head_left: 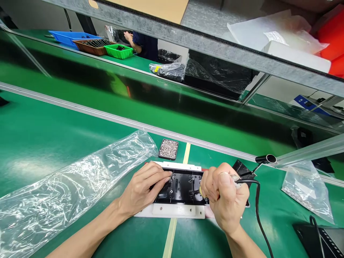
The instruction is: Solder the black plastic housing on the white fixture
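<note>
On the green bench [139, 240], a white fixture [174, 210] is laid across yellow tape [170, 236]. Between its long edges: black housing [180, 186], its left part reached by the left hand [143, 186]; whether anything is pinched cannot be told. Over the right part: corded tool [235, 180], gripped by the right hand [227, 197]. Beyond the far edge: dish [176, 151] of metal pieces. Farther: metal rail [107, 118], by which the work area is bounded.

Black housing [180, 188] (open), corded tool [200, 191] tilted above

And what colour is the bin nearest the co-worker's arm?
Bright green bin; shows best in the head view.
</note>
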Tool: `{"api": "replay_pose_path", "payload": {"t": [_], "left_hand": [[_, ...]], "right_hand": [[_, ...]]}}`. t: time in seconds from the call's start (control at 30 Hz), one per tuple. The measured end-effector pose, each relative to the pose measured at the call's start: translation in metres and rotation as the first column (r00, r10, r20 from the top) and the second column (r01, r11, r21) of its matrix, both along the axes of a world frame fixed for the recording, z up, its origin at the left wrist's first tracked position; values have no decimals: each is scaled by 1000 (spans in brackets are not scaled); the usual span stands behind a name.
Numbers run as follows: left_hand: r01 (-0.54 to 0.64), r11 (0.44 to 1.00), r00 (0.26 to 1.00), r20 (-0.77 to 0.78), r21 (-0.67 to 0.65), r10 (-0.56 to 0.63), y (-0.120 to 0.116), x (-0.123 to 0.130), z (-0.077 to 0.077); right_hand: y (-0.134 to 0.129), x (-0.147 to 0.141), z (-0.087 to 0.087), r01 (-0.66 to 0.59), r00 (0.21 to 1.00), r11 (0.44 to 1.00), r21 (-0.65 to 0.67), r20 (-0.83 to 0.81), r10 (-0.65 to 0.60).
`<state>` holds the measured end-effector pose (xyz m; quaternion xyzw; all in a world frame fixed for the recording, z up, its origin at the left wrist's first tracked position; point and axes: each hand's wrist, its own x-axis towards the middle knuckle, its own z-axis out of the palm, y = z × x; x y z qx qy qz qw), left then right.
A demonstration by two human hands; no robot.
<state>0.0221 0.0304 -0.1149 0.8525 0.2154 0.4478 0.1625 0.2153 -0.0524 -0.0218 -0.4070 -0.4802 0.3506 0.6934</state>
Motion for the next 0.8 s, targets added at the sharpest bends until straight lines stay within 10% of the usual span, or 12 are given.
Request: {"api": "replay_pose_path", "payload": {"t": [0.8], "left_hand": [[-1,1000,1000,1,-27,1,-1,0,-1]], "right_hand": [[-1,0,-2,-3,1000,999,32,24,3]]}}
